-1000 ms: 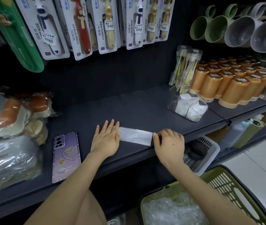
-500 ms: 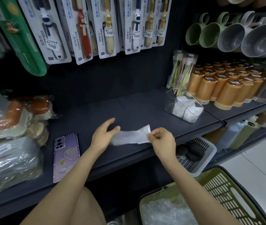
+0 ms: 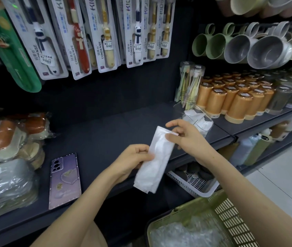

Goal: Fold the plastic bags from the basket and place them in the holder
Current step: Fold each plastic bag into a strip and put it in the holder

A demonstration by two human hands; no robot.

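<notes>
A folded strip of white plastic bag (image 3: 155, 159) hangs lengthwise in the air above the dark shelf (image 3: 97, 132). My left hand (image 3: 132, 159) grips its left edge near the middle. My right hand (image 3: 186, 136) pinches its upper end between thumb and fingers. The clear holder (image 3: 197, 119) with folded white bags inside stands on the shelf just behind my right hand. The green basket (image 3: 218, 211) with crumpled clear bags (image 3: 182, 234) sits low at the bottom right.
A purple phone (image 3: 65, 179) lies on the shelf at the left, next to wrapped goods (image 3: 4, 157). Orange canisters (image 3: 236, 102) and a toothbrush tub (image 3: 189, 81) stand to the right. A white crate (image 3: 193, 182) sits under the shelf.
The bag strip lay flat on the shelf under both hands. Both hands have lifted it off the shelf and turned it from crosswise to nearly upright.
</notes>
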